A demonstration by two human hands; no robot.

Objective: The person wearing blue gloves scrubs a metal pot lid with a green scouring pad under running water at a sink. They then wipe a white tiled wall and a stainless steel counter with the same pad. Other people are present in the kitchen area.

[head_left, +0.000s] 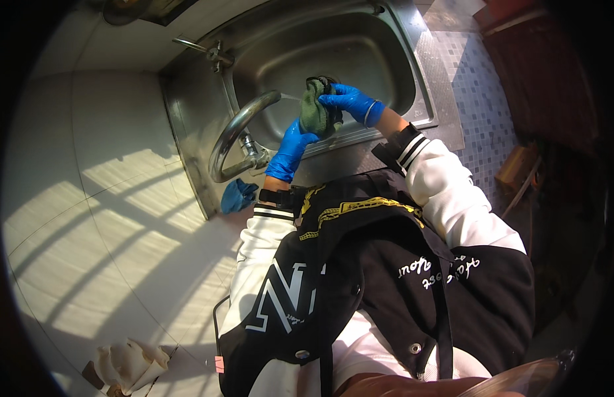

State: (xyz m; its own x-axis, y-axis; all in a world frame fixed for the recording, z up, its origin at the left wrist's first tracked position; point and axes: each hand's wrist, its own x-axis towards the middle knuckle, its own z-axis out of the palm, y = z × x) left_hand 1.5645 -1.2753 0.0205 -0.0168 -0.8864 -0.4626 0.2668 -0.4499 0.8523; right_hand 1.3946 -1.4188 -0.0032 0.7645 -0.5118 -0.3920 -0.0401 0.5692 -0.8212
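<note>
Both hands wear blue disposable gloves over the stainless steel sink [326, 54]. My left hand [294, 146] grips the lower left edge of a green cloth [317, 106] with dark edging. My right hand [354, 101] pinches the same cloth from the right, with a light bracelet at that wrist. A thin stream of water reaches the cloth from the curved metal faucet [237, 121] at its left. What lies behind the cloth is hidden.
A crumpled blue cloth or glove [238, 195] lies beside the sink's near left corner. A lever valve [218, 54] stands at the sink's far left. White wall tiles [113, 198] run along the left. A box [516, 168] stands on the right beyond the mosaic tiles [478, 99].
</note>
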